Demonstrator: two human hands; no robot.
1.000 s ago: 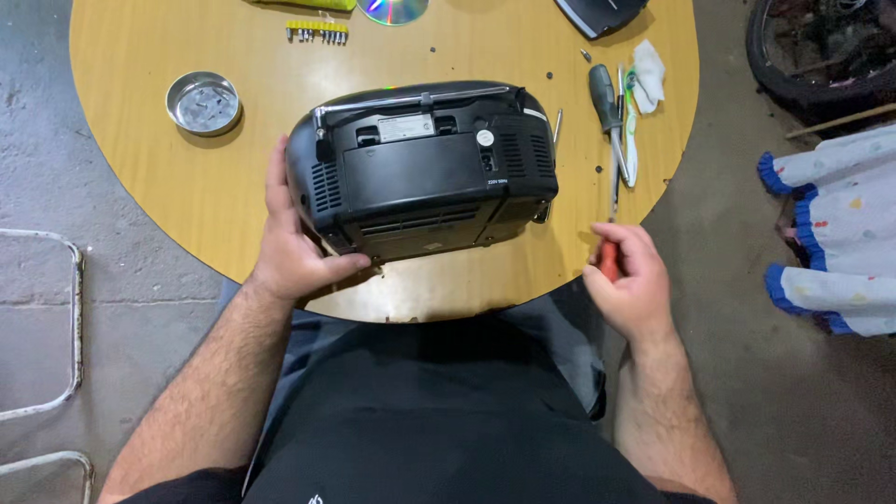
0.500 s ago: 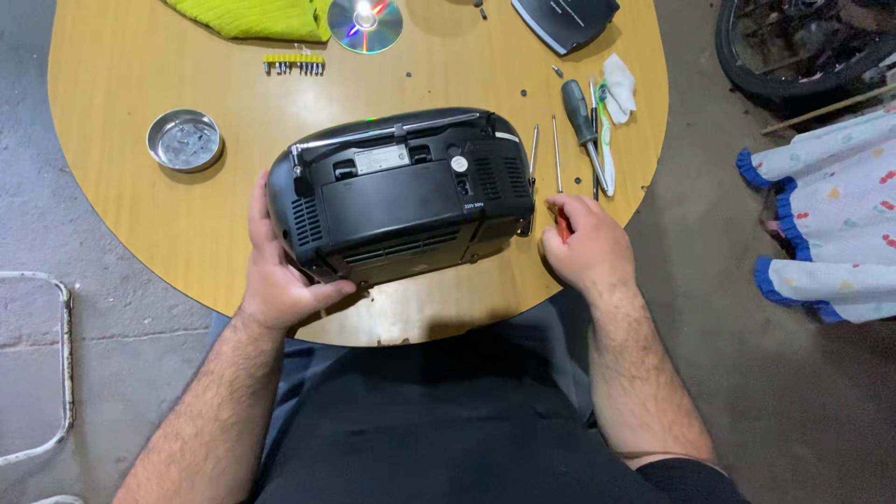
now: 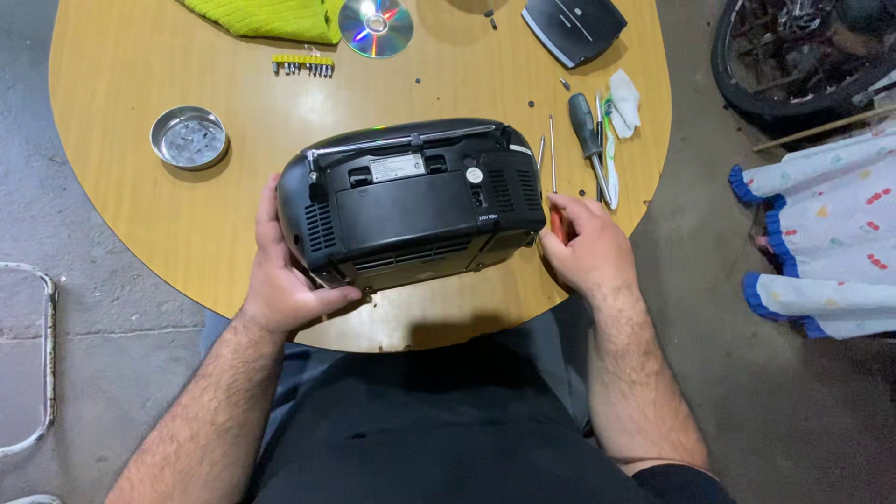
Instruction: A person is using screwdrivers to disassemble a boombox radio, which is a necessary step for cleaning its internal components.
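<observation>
A black radio (image 3: 415, 205) lies on its face near the near edge of a round wooden table (image 3: 121, 140), its back panel turned up. The left hand (image 3: 285, 271) grips the radio's left end, fingers curled under the near lower corner and thumb along the side. The right hand (image 3: 583, 247) sits just beside the radio's right end, closed around the red handle of a thin screwdriver (image 3: 553, 177), whose shaft points to the far side of the table. So the radio lies between the two hands, touching the left and just short of the right.

To the right of the radio, a larger screwdriver (image 3: 588, 135) with a dark handle lies beside a toothbrush (image 3: 610, 154) and a white cloth (image 3: 623, 101). To the far left sits a small round metal tin (image 3: 189, 137) with small parts in it. Further off lie a strip of yellow bits (image 3: 303, 64), a shiny disc (image 3: 376, 25), a yellow-green cloth (image 3: 266, 17) and a dark flat cover (image 3: 572, 26). A bicycle wheel (image 3: 793, 56) stands on the floor to the far right.
</observation>
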